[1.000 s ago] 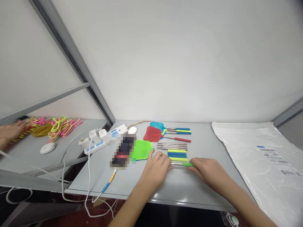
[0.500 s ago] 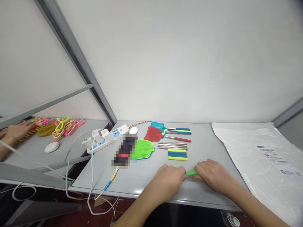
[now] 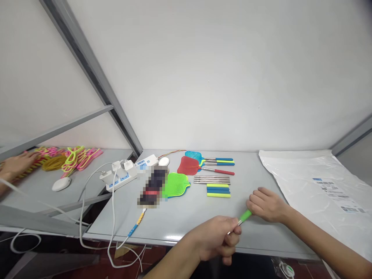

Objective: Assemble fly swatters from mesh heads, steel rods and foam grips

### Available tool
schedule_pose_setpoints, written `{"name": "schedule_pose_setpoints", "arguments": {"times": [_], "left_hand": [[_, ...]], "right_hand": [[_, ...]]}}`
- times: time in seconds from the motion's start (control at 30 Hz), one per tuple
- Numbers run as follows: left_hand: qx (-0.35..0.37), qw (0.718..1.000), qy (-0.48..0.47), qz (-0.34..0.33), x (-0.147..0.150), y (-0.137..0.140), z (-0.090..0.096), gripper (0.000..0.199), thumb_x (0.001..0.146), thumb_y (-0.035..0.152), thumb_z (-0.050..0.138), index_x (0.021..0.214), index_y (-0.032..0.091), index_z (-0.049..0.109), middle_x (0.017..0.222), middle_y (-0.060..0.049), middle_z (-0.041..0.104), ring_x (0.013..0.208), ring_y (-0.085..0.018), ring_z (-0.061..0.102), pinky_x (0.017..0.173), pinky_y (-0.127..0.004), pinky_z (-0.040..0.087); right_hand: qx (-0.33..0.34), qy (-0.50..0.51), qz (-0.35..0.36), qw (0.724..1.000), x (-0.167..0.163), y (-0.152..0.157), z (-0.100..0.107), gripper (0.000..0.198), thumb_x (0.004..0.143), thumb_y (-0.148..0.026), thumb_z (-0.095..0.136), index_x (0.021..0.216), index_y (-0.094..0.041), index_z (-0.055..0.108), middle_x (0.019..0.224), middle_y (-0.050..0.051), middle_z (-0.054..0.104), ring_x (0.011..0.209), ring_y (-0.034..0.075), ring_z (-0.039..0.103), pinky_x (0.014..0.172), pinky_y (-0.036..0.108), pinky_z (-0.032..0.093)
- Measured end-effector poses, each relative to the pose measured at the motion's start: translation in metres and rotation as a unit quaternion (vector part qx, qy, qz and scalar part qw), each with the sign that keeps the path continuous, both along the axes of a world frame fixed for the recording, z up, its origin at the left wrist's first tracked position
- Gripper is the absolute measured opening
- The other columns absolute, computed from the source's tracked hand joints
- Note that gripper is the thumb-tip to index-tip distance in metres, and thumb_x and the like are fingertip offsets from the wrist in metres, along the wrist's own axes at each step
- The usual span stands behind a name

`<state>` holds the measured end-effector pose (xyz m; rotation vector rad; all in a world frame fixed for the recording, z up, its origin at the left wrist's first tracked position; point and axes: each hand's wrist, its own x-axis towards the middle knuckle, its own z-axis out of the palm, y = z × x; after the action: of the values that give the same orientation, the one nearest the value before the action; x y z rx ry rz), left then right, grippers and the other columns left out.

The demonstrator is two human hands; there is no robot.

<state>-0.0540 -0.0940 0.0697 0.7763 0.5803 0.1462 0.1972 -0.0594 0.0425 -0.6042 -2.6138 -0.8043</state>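
My left hand (image 3: 217, 237), low over the front of the table, is closed on a thin metal rod (image 3: 229, 233). The rod runs into a green handle grip (image 3: 245, 216), and my right hand (image 3: 267, 205) is wrapped round that grip's other end. Beyond my hands lie several blue and yellow-green grips (image 3: 218, 190) side by side, with a row of metal rods (image 3: 211, 179) just behind them. Green fly swatter heads (image 3: 176, 184) are stacked to the left. Farther back rest a red fly swatter (image 3: 188, 166) and blue fly swatters (image 3: 193, 156) with handles.
A phone with a blurred screen (image 3: 153, 186) and white power strips (image 3: 122, 176) with cables stand left. A white plastic mailer (image 3: 308, 193) covers the right side. Past a metal frame, another person's hand (image 3: 21, 164) touches cords near colourful rope bundles (image 3: 75, 159).
My left hand has moved down and turned, and bare metal rod now shows by the green grip. My right hand has shifted slightly right, and the grip is now tilted.
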Motion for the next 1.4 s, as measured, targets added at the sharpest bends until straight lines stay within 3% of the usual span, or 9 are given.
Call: {"name": "schedule_pose_setpoints", "arguments": {"times": [0.23, 0.33, 0.4, 0.5, 0.6, 0.67, 0.8, 1.03, 1.4], "left_hand": [[-0.074, 0.997, -0.009, 0.014, -0.03, 0.007, 0.006, 0.028, 0.093, 0.048, 0.042, 0.083, 0.022, 0.043, 0.05, 0.012, 0.019, 0.036, -0.007, 0.009, 0.036, -0.017, 0.026], [-0.004, 0.998, 0.017, 0.057, -0.057, 0.015, 0.014, 0.031, 0.091, 0.052, 0.044, 0.083, 0.022, 0.042, 0.052, 0.012, 0.023, 0.036, -0.006, 0.012, 0.036, -0.018, 0.031], [0.114, 0.985, 0.061, 0.11, -0.069, 0.026, 0.019, 0.034, 0.09, 0.054, 0.045, 0.081, 0.021, 0.043, 0.058, 0.009, 0.032, 0.04, -0.006, 0.021, 0.04, -0.019, 0.036], [0.325, 0.916, 0.138, 0.191, -0.074, 0.048, 0.024, 0.035, 0.092, 0.053, 0.039, 0.087, 0.019, 0.048, 0.066, 0.005, 0.039, 0.049, -0.008, 0.035, 0.046, -0.02, 0.039], [0.536, 0.78, 0.261, 0.191, -0.07, 0.07, 0.026, 0.032, 0.095, 0.045, 0.033, 0.087, 0.02, 0.052, 0.071, 0.002, 0.049, 0.063, -0.012, 0.05, 0.058, -0.023, 0.043], [0.6, 0.715, 0.31, 0.183, -0.067, 0.084, 0.025, 0.03, 0.095, 0.04, 0.034, 0.088, 0.02, 0.055, 0.078, 0.0, 0.056, 0.075, -0.015, 0.055, 0.068, -0.025, 0.043], [0.633, 0.661, 0.364, 0.171, -0.057, 0.112, 0.017, 0.027, 0.094, 0.035, 0.04, 0.099, 0.022, 0.063, 0.095, -0.006, 0.063, 0.091, -0.021, 0.056, 0.081, -0.031, 0.041], [0.672, 0.58, 0.441, 0.129, -0.031, 0.138, -0.009, 0.027, 0.094, 0.034, 0.045, 0.098, 0.026, 0.07, 0.104, -0.009, 0.06, 0.105, -0.027, 0.047, 0.096, -0.05, 0.031], [0.706, 0.52, 0.469, 0.108, -0.029, 0.141, -0.029, 0.028, 0.096, 0.035, 0.041, 0.102, 0.03, 0.068, 0.101, -0.006, 0.058, 0.105, -0.026, 0.043, 0.103, -0.067, 0.013]], "right_hand": [[-0.04, 0.082, -0.102, 0.991, 0.027, 0.029, 0.004, 0.028, 0.098, -0.022, 0.037, 0.077, -0.024, 0.055, 0.063, -0.001, 0.051, 0.062, 0.015, 0.042, 0.068, 0.031, 0.029], [-0.036, 0.148, -0.204, 0.967, 0.049, 0.041, 0.016, 0.033, 0.1, -0.021, 0.03, 0.079, -0.02, 0.056, 0.068, 0.004, 0.055, 0.065, 0.017, 0.047, 0.073, 0.035, 0.028], [-0.065, 0.154, -0.233, 0.958, 0.044, 0.041, 0.016, 0.028, 0.099, -0.028, 0.036, 0.081, -0.02, 0.055, 0.07, 0.004, 0.058, 0.065, 0.017, 0.049, 0.074, 0.035, 0.029], [-0.132, 0.142, -0.236, 0.952, 0.004, 0.028, 0.001, 0.012, 0.095, -0.028, 0.048, 0.089, -0.02, 0.054, 0.071, 0.0, 0.061, 0.063, 0.016, 0.051, 0.069, 0.031, 0.032], [-0.184, 0.132, -0.224, 0.948, -0.047, 0.01, -0.021, 0.005, 0.092, -0.024, 0.052, 0.09, -0.02, 0.054, 0.079, 0.0, 0.062, 0.066, 0.015, 0.052, 0.069, 0.03, 0.035], [-0.203, 0.134, -0.221, 0.944, -0.071, 0.001, -0.032, 0.005, 0.093, -0.024, 0.052, 0.093, -0.02, 0.055, 0.084, 0.001, 0.062, 0.072, 0.016, 0.054, 0.07, 0.03, 0.036], [-0.217, 0.164, -0.233, 0.934, -0.093, -0.007, -0.041, 0.006, 0.091, -0.023, 0.055, 0.093, -0.019, 0.058, 0.1, 0.008, 0.059, 0.089, 0.021, 0.052, 0.073, 0.032, 0.036], [-0.221, 0.214, -0.264, 0.914, -0.096, -0.01, -0.045, 0.009, 0.087, -0.021, 0.061, 0.096, -0.02, 0.061, 0.094, 0.007, 0.055, 0.081, 0.021, 0.049, 0.07, 0.033, 0.036], [-0.24, 0.235, -0.26, 0.905, -0.098, -0.005, -0.042, 0.01, 0.093, -0.022, 0.05, 0.092, -0.021, 0.061, 0.086, 0.005, 0.054, 0.076, 0.019, 0.049, 0.066, 0.032, 0.032]]}}
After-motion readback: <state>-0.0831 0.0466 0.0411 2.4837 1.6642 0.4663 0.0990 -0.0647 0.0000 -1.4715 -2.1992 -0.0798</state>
